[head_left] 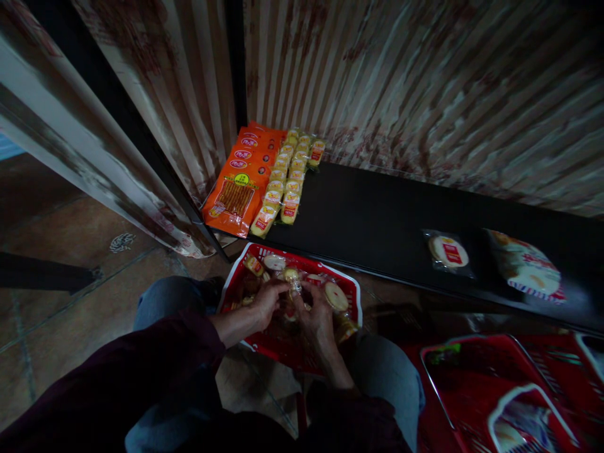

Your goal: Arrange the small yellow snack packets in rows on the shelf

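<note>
Both hands meet over a red shopping basket (357, 296) with a white rim, set between my knees. A small yellow snack in clear wrap (292, 275) is pinched between the fingertips of my left hand (268, 305) and my right hand (314, 308). Inside the basket lie more wrapped snacks, among them a round pale one (336, 297) near my right hand. On the black shelf (368, 207) behind it, rows of yellow wrapped snacks (295, 179) lie beside flat orange snack packets (238, 182).
Farther right on the shelf are a round wrapped pastry (448, 251) and a larger printed bag (526, 264). More red baskets (476, 365) stand on the floor at lower right. A patterned curtain (377, 82) hangs behind; a dark metal post (238, 63) rises at the shelf's left end.
</note>
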`<state>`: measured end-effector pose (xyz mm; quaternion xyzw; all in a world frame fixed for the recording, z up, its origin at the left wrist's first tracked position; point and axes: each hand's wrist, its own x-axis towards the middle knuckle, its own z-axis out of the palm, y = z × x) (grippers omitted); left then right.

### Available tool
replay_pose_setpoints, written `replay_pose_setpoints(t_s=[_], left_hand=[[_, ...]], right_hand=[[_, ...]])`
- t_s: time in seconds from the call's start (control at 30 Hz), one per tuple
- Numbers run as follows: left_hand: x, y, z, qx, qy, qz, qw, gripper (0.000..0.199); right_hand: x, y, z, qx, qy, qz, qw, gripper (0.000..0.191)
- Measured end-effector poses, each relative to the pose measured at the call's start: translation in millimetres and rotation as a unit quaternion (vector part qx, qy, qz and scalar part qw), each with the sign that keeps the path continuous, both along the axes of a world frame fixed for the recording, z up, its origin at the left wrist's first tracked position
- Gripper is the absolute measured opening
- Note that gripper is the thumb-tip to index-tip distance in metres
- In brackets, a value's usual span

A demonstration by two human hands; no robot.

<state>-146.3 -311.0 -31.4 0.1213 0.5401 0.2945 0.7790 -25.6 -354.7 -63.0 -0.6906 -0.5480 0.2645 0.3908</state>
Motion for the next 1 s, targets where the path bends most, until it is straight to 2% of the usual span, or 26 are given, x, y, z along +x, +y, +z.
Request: replay_pose_setpoints(t_s=[0.17, 0.37, 0.5, 0.7, 0.87, 1.0], left_hand=[[-1, -5, -11.4, 0.034, 0.032, 0.005, 0.999, 0.017], [0, -12, -8.7, 0.086, 0.057, 0.011, 0.995, 0.02], [0, -13, -10.8, 0.144, 0.098, -0.02, 0.985, 0.016], [-4, -11, -10.8, 0.256, 0.218, -0.059, 0.94, 0.005], [-3, -13, -8.6, 0.401, 0.277, -0.106, 0.866, 0.01], [-2, -16, -12.8, 0.457, 0.311, -0.104, 0.827, 0.008]], right_hand=[[1, 0, -0.1, -0.004, 0.023, -0.017, 1.0, 0.03], [5, 0, -0.3, 0.001, 0.023, 0.006, 1.0, 0.029], [4, 0, -0.4, -0.018, 0.064, 0.011, 0.998, 0.033], [-1, -1, 4.2, -0.072, 0.149, 0.028, 0.986, 0.042], [-3, 0, 5.1, -0.051, 0.153, 0.018, 0.987, 0.039], [-1, 1, 4.8, -0.024, 0.146, 0.001, 0.989, 0.035]])
